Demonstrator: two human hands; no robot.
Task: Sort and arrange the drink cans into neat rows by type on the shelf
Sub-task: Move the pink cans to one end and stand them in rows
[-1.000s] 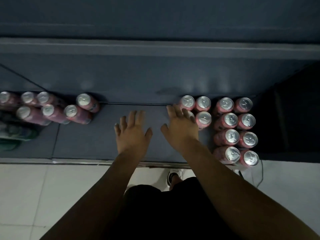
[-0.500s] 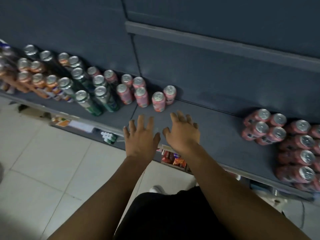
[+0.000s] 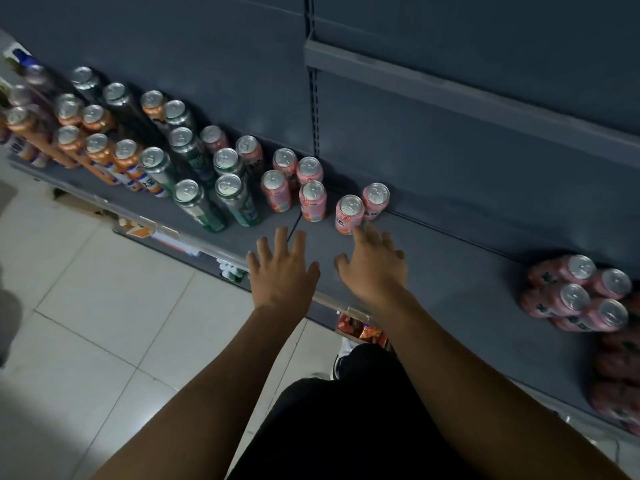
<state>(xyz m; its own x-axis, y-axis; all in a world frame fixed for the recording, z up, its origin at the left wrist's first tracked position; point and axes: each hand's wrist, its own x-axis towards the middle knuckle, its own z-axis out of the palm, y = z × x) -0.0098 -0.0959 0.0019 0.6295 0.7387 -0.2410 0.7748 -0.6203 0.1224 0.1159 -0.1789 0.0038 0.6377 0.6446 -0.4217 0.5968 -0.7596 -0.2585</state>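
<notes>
On the dark grey shelf (image 3: 460, 271) stand drink cans. Several pink cans (image 3: 313, 200) sit mid-shelf, the nearest pink can (image 3: 349, 214) just beyond my right hand's fingertips. Green cans (image 3: 239, 200) stand left of them, orange cans (image 3: 104, 157) farther left. A neat block of pink cans (image 3: 585, 296) fills the right end. My left hand (image 3: 282, 271) hovers with fingers spread over the shelf's front. My right hand (image 3: 375, 268) reaches with straight fingers toward the nearest pink can; whether it touches is unclear. Both hands hold nothing.
A grey back panel (image 3: 450, 161) rises behind the cans, with an upper shelf edge (image 3: 467, 95) overhead. Snack packets (image 3: 363, 330) show on a lower shelf. The white tiled floor (image 3: 104, 323) lies left. Bare shelf lies between the two pink groups.
My view swung left from the right pink block to the mixed cans. Both hands came leftward with it and now reach toward the loose pink cans.
</notes>
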